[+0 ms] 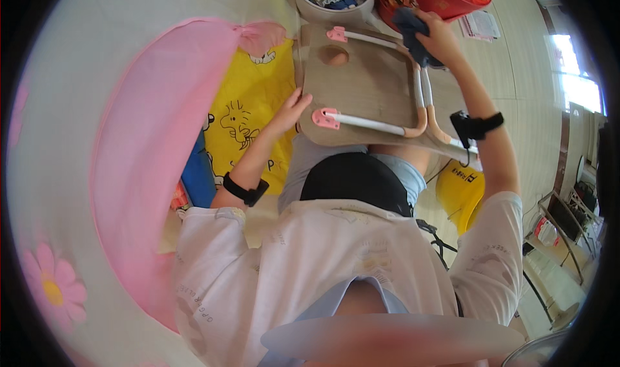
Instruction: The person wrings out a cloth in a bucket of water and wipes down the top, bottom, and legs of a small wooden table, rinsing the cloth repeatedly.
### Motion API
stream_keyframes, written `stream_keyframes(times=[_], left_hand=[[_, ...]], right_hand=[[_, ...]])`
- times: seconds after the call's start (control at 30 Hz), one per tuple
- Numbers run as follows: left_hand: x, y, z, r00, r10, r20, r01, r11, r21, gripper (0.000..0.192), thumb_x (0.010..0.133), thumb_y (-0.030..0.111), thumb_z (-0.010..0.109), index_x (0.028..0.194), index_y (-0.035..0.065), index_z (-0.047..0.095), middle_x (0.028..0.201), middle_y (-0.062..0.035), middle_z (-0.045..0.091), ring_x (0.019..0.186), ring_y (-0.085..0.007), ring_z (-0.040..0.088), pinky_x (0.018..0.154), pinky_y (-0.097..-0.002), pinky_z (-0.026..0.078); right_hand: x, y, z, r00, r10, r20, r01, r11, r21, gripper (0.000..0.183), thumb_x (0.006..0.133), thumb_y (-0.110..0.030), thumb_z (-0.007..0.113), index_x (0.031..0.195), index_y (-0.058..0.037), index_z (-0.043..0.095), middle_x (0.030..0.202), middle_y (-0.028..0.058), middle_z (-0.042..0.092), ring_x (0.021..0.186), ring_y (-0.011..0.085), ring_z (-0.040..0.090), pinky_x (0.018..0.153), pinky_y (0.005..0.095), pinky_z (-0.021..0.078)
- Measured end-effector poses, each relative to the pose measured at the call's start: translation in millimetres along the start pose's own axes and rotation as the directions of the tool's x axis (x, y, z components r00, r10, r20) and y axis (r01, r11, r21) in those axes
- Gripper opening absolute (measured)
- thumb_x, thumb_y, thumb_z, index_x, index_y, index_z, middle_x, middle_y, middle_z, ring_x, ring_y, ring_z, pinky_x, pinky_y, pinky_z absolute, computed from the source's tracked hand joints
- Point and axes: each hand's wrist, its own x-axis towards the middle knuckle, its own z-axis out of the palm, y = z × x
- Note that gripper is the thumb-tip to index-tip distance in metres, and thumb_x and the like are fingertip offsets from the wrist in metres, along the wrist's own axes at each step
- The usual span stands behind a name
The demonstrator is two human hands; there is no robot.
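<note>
A small folding lap table (368, 91) lies across my thighs, its underside facing up, with white tubular legs (373, 124) folded against it and pink plastic leg brackets (326, 118) at its left side. My left hand (294, 109) rests at the table's left edge, fingers loosely extended, holding no separate object. In my right hand (436, 37) is a bunched dark blue-grey cloth (411, 32), over the top right part of the table, close to the bend of the legs. A round cut-out (333, 55) pierces the board near its top left.
Beyond the table stand a round grey-white container (334, 15) with folded fabric and a red drum-shaped box (431, 1). Papers (480, 25) lie on the tiled floor to the right. A yellow cartoon-print cloth (242, 110) and pink fabric (155, 139) are left; a yellow bag-like object (460, 192) is right.
</note>
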Motion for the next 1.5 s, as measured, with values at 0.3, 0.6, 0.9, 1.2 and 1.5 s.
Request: stream_keyframes(times=[0.3, 0.6, 0.9, 1.2, 1.5], left_hand=[[-6, 23, 4, 0.995, -0.006, 0.099, 0.048, 0.899, -0.435, 0.051, 0.093, 0.02, 0.051, 0.135, 0.0023, 0.03, 0.12, -0.0059, 0.052, 0.108, -0.0121, 0.049, 0.092, -0.0239, 0.038], [-13, 37, 3, 0.989, -0.104, 0.104, 0.137, 0.911, -0.389, 0.054, 0.091, 0.019, 0.055, 0.136, 0.0034, 0.03, 0.109, -0.0016, 0.055, 0.091, -0.0066, 0.048, 0.076, -0.0215, 0.036], [-11, 31, 3, 0.993, -0.077, 0.086, 0.107, 0.9, -0.423, 0.052, 0.09, 0.02, 0.056, 0.134, 0.0032, 0.032, 0.105, -0.0005, 0.056, 0.088, -0.006, 0.047, 0.075, -0.0216, 0.034], [-10, 14, 7, 0.996, -0.07, 0.063, 0.093, 0.858, -0.505, 0.049, 0.091, 0.019, 0.054, 0.132, 0.0022, 0.035, 0.105, -0.0012, 0.058, 0.092, -0.0077, 0.054, 0.079, -0.0233, 0.041], [-7, -10, -21, 0.944, -0.071, 0.321, 0.3, 0.585, -0.753, 0.042, 0.095, 0.041, 0.036, 0.118, 0.0077, 0.047, 0.107, -0.0063, 0.058, 0.093, -0.0164, 0.057, 0.077, -0.0316, 0.045]], right_hand=[[50, 78, 165, 0.689, 0.514, 0.51, -0.34, 0.852, -0.398, 0.05, 0.077, -0.021, 0.047, 0.126, -0.0181, 0.05, 0.124, 0.0153, 0.053, 0.117, 0.0331, 0.048, 0.098, 0.0426, 0.0393], [108, 5, 194, 0.75, 0.314, 0.583, -0.162, 0.941, -0.298, 0.049, 0.075, -0.023, 0.054, 0.122, -0.012, 0.053, 0.119, 0.0161, 0.056, 0.11, 0.0332, 0.053, 0.09, 0.0432, 0.044], [116, -103, 206, 0.86, 0.125, 0.494, 0.063, 0.936, -0.346, 0.04, 0.078, -0.018, 0.054, 0.117, -0.0221, 0.057, 0.115, 0.0073, 0.058, 0.11, 0.0283, 0.053, 0.087, 0.0502, 0.0419], [53, -132, 161, 0.791, -0.372, 0.486, 0.457, 0.887, -0.063, 0.041, 0.069, -0.01, 0.061, 0.109, -0.0208, 0.059, 0.109, 0.0032, 0.056, 0.104, 0.0236, 0.051, 0.081, 0.0415, 0.0435], [-16, -170, 117, 0.759, -0.481, 0.439, 0.491, 0.865, 0.098, 0.036, 0.069, -0.011, 0.063, 0.103, -0.0197, 0.061, 0.108, 0.0019, 0.056, 0.1, 0.0238, 0.054, 0.079, 0.038, 0.045]])
